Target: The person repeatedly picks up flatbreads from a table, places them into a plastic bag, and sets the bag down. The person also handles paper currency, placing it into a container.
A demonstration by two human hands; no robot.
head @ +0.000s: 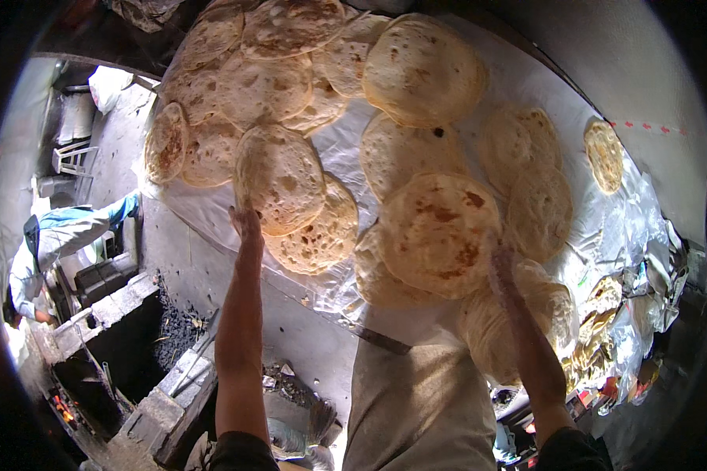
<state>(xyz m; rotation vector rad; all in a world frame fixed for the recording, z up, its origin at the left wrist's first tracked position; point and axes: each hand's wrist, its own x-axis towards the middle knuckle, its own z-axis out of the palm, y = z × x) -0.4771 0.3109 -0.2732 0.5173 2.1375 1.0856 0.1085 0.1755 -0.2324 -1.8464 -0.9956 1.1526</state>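
My left hand (247,224) is at the lower left edge of a round flatbread (281,179), its fingers partly hidden by the bread. That flatbread overlaps a spotted flatbread (318,235) beneath it. On the right, my right hand (499,259), slightly blurred, holds the right edge of a flatbread with brown scorch patches (436,235). This one covers part of a paler flatbread (412,147) and another flatbread (371,271) at its lower left. Close to my right forearm is a thick stack of folded or piled flatbreads (477,329).
More flatbreads (265,85) overlap across the far side of the sheet-covered table (342,132). Clear plastic bags (630,335) and folded breads lie at the right. Down left, concrete blocks (124,300) surround a pit with glowing embers (63,407). Another person (65,235) bends over beyond it.
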